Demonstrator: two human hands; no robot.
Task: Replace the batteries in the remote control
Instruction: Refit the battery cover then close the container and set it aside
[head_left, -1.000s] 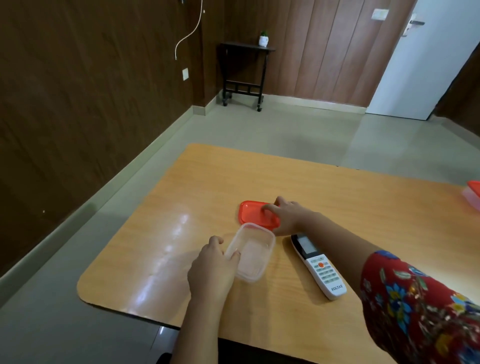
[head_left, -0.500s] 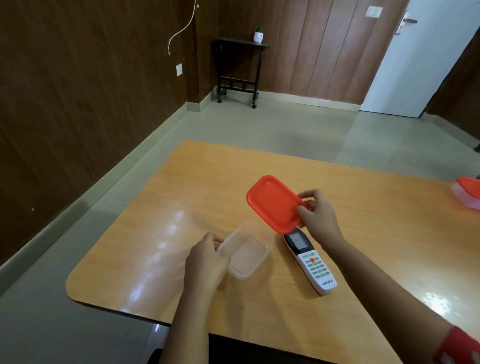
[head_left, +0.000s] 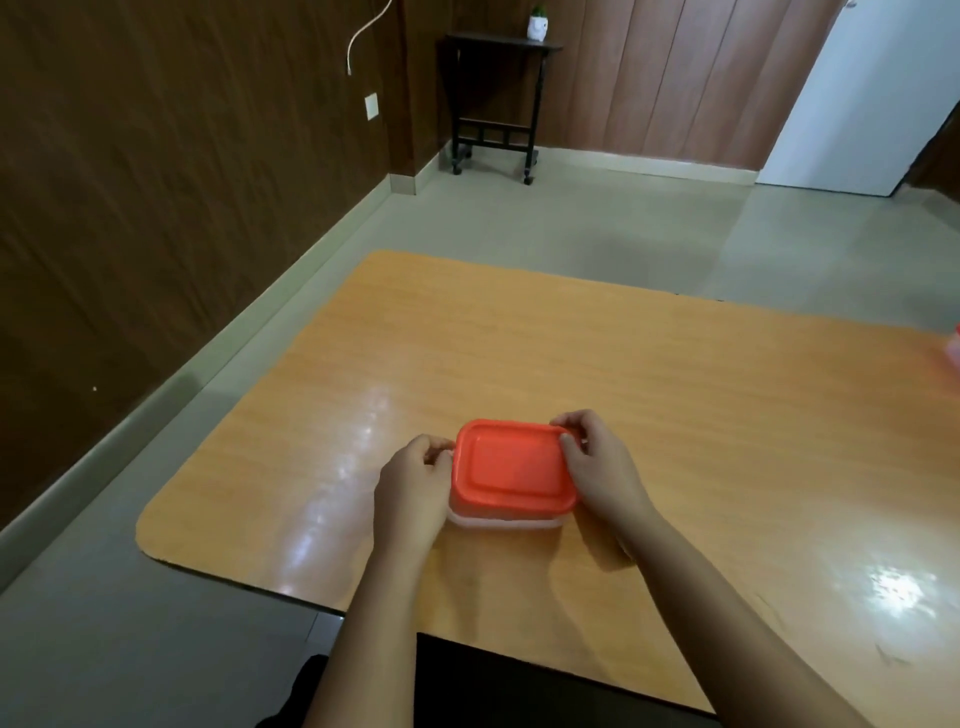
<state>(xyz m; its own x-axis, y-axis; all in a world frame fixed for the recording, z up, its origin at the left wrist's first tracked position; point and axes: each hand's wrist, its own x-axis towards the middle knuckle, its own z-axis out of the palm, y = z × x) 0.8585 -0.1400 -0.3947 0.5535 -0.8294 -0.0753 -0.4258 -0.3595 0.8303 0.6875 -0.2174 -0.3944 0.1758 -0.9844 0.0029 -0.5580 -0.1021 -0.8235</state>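
My left hand (head_left: 415, 493) grips the left end of the clear container (head_left: 501, 521) and my right hand (head_left: 602, 475) the right end, fingers (head_left: 569, 447) curled over the rim of the orange lid (head_left: 511, 465) that sits on top of it on the wooden surface (head_left: 675, 415). To seat the lid well I judge I should press down evenly at both ends and work round the corners, keeping the base flat so it doesn't skate on the glossy top. The remote control is not in view; my right forearm may be hiding it.
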